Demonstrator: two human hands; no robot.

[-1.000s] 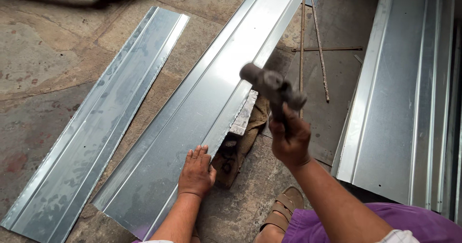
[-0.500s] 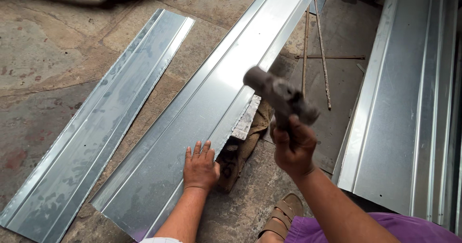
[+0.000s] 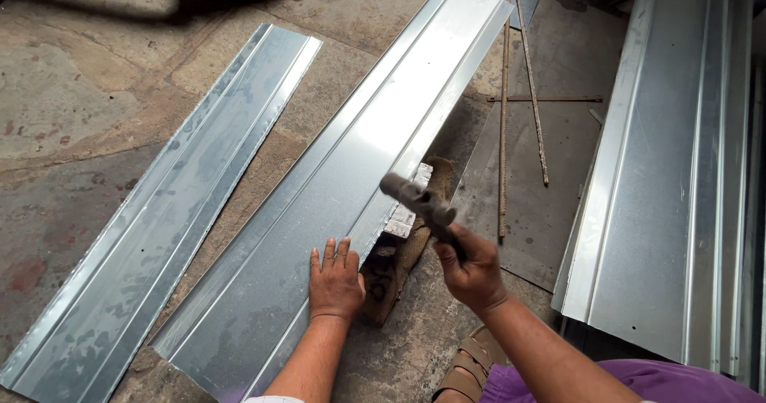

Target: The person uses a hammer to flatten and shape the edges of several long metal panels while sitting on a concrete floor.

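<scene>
My left hand (image 3: 335,282) lies flat, fingers spread, on a long folded galvanised metal sheet (image 3: 319,211) that runs diagonally across the concrete floor. My right hand (image 3: 472,269) grips the handle of a dark hammer (image 3: 416,198), whose head is down close to the sheet's raised right edge. Under that edge sits a wooden block (image 3: 389,269) with a small pale piece (image 3: 405,211) on top of it.
A second folded sheet (image 3: 159,235) lies parallel on the left. A stack of profiled sheets (image 3: 678,179) sits on the right. Thin rusty rods (image 3: 504,116) lie on a dark flat sheet (image 3: 550,211). My sandalled foot (image 3: 463,367) is near the bottom.
The hammer has swung down from a raised position towards the sheet's edge. My left hand has stayed flat on the sheet.
</scene>
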